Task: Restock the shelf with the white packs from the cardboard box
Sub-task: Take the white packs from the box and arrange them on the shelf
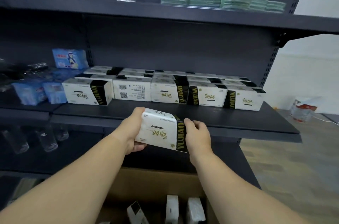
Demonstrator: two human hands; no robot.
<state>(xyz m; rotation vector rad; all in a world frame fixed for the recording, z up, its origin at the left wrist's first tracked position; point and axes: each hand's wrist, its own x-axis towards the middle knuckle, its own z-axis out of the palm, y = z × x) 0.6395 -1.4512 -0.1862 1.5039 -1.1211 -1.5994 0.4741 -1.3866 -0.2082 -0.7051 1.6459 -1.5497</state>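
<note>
Both hands hold one white pack (159,129) in the air between them, just in front of the dark shelf (238,119) edge. The left hand (131,130) grips the pack's white end, fingers over the top edge and thumb curled under the bottom corner. The right hand (197,134) grasps the opposite end, its fingers wrapped around the black band.

The pack is a soft rectangular block in glossy white wrap, with a black stripe bearing gold letters "YUJIAO", gold characters on the face and "360" near the upper corner. It sits tilted, its right end lower.

Beyond the hands, a row of matching packs (169,93) stands on the shelf, several deep. Below the forearms, the open cardboard box (156,183) holds more white packs (172,207) standing on end. Left of the left hand, blue packets (53,91) lie on the neighbouring shelf.
</note>
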